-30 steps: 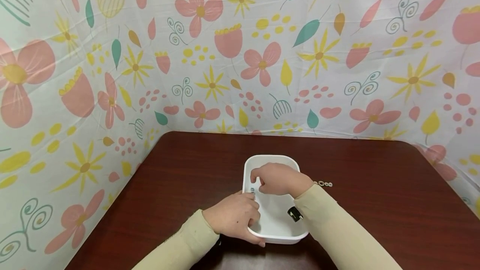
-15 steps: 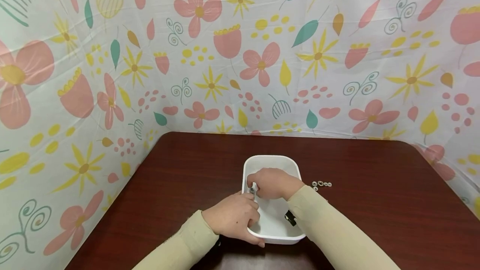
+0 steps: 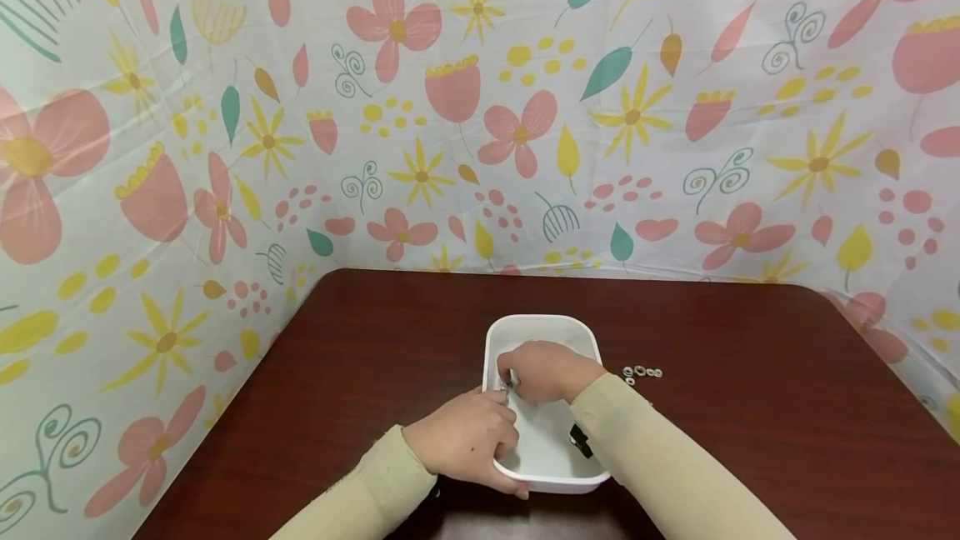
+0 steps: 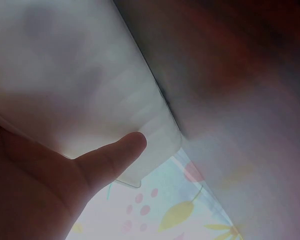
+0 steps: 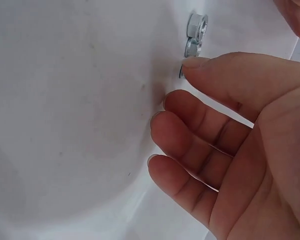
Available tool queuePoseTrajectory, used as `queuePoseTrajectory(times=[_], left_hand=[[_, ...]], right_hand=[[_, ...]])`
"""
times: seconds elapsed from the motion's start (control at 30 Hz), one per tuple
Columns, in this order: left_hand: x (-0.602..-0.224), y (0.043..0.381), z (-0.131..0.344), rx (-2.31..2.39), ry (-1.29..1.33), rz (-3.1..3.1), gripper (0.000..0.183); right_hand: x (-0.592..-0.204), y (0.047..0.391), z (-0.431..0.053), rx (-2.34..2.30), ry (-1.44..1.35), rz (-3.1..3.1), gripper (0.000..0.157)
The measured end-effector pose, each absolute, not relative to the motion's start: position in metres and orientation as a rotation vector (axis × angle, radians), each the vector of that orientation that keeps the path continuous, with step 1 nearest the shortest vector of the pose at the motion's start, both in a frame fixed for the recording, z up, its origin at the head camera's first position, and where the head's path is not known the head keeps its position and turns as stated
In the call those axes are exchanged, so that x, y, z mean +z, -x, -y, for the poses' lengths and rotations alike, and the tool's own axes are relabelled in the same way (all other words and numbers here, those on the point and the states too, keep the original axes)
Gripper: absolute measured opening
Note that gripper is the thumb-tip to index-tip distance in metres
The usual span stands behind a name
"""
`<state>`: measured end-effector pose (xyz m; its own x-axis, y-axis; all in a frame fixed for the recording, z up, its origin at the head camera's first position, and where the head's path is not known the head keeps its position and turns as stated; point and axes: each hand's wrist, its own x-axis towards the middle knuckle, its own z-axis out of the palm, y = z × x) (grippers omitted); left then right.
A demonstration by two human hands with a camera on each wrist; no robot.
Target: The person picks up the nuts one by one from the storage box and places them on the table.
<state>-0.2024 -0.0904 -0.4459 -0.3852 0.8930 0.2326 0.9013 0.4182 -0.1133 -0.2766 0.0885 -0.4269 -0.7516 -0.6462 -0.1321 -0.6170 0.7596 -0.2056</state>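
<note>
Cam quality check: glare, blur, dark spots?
Head: patterned backdrop sharp, pale glare on the table at frame bottom. Left wrist: dim left hand against bright backdrop, tray wall hazy, table blurred. Right wrist: soft shadow on the tray beside the right fingers, metal rings fairly clear.

The head camera looked forward and down from above, far enough back to take in the left grip (image 3: 468, 433), the right grip (image 3: 551, 371), the white bin (image 3: 540, 327), most of the bench (image 3: 405, 340) and the flowered cloth (image 3: 525, 148) behind. The left wrist camera faced a side of the bin from very close, tipped so that cloth showed at the bottom and bench at upper right. The right wrist camera looked past the palm, close up, at metal rings (image 5: 196, 25) inside the bin. Head and right wrist views shared the bin's inside.
</note>
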Motion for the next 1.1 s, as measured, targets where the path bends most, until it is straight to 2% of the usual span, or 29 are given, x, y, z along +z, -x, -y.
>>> queuePoseTrajectory(times=[1.1], left_hand=[[-0.4450, 0.2013, 0.0897, -0.047, 1.567, 2.408, 0.060]], right_hand=[[-0.4314, 0.2775, -0.0870, -0.187, 1.004, -2.774, 0.019]])
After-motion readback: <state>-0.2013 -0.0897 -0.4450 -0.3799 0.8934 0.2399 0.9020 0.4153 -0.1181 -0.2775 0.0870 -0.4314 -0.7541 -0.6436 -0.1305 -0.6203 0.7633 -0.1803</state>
